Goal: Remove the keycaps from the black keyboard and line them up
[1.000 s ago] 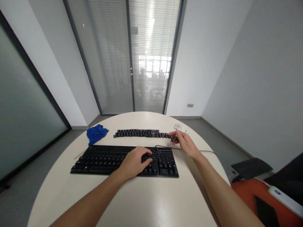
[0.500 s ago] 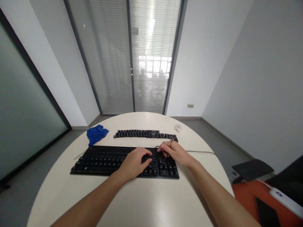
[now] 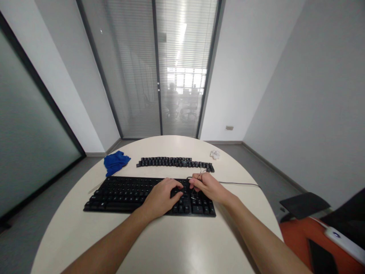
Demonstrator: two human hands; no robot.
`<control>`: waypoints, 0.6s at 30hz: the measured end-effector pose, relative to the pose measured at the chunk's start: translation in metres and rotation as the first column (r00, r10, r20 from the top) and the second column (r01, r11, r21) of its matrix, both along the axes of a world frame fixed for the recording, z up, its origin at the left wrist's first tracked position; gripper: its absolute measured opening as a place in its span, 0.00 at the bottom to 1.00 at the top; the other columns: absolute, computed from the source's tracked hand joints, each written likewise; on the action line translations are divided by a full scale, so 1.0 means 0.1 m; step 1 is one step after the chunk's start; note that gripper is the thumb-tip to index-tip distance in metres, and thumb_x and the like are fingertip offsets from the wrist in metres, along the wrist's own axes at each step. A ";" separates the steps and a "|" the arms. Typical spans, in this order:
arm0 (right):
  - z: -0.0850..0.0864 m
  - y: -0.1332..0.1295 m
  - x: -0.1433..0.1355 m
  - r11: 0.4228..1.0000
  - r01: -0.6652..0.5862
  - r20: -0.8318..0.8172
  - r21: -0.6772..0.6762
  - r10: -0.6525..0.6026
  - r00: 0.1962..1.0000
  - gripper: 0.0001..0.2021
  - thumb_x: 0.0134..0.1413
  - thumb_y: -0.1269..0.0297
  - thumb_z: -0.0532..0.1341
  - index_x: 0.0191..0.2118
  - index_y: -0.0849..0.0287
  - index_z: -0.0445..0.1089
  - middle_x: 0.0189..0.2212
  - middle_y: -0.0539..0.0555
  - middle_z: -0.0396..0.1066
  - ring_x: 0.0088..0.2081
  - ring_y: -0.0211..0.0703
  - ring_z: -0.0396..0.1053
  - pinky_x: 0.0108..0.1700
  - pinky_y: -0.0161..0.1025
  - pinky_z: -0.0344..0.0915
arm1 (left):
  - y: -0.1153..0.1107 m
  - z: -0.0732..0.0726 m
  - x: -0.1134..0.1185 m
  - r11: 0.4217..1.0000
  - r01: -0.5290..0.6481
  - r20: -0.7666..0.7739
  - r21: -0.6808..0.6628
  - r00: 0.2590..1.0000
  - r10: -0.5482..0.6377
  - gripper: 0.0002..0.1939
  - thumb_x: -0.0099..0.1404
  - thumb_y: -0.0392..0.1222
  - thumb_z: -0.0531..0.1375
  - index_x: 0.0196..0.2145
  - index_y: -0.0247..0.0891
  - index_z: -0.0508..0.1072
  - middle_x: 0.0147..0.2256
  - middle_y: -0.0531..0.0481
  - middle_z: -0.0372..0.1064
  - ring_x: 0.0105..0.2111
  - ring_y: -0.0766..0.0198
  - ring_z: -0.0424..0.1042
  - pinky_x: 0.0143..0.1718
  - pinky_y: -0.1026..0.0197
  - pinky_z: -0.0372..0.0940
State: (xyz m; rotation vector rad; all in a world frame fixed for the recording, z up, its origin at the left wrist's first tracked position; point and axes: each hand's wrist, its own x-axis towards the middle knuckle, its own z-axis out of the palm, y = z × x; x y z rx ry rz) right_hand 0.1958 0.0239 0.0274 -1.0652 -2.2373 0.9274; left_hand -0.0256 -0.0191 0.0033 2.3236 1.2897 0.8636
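A black keyboard [image 3: 125,194] lies across the table in front of me. My left hand [image 3: 164,196] rests on its right-middle part, the thumb and curved fingers apart with nothing between them. Over the number pad, my right hand [image 3: 207,185] is closed on a thin wire keycap puller [image 3: 194,195]. The puller's wire ends point down at the keys, and more wire shows above the fingers. Whether a key is caught in it, I cannot tell. Behind the keyboard, loose black keycaps [image 3: 162,161] lie in two rows.
A crumpled blue cloth [image 3: 116,163] lies at the table's left edge. A white crumpled piece [image 3: 215,154] sits at the back right. The keyboard cable [image 3: 239,183] runs off the right edge of the round table [image 3: 171,243]. An orange chair [image 3: 302,236] stands at the right.
My right hand has shifted slightly left and turned a little, and the wire puller has tilted with it. My left hand stays in place on the keyboard.
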 end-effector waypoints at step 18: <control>0.09 -0.03 0.10 0.979 -0.114 0.096 0.168 0.099 0.990 0.19 0.61 0.49 0.58 0.35 0.60 0.76 0.28 0.53 0.74 0.28 0.39 0.68 0.32 0.34 0.60 | 0.01 -0.01 0.00 1.000 -0.008 0.004 -0.003 1.000 0.008 0.07 0.64 0.39 0.60 0.40 0.42 0.74 0.41 0.49 0.75 0.43 0.56 0.70 0.47 0.55 0.64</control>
